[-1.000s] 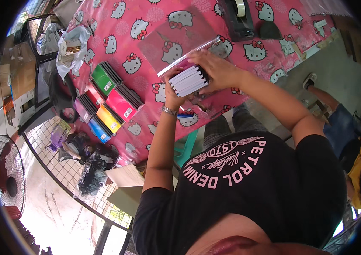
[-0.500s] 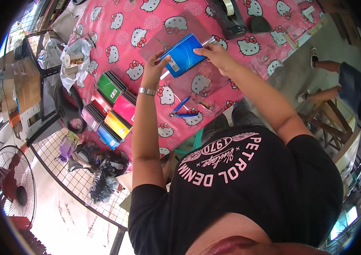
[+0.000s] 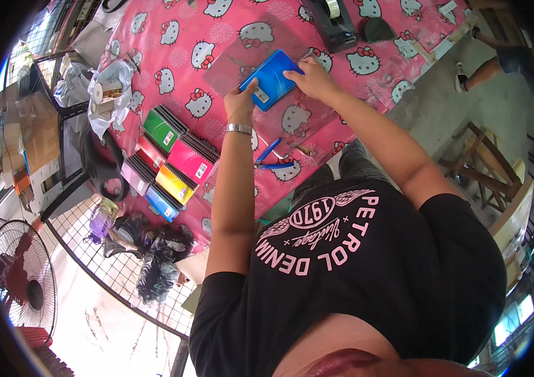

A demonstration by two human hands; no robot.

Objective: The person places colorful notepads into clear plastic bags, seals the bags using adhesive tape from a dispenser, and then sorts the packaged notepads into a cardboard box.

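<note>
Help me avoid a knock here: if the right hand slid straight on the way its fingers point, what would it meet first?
The right hand points up-left over the blue notebook, so it would cross that cover first, then probably the clear plastic sheet beyond; depth is hard to judge.

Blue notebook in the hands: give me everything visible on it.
The blue notebook is a slim rectangular book with a glossy blue cover and a small white label near one corner. It is closed, tilted diagonally above the pink patterned tablecloth. The left hand grips its lower corner; the right hand holds its right edge.
</note>
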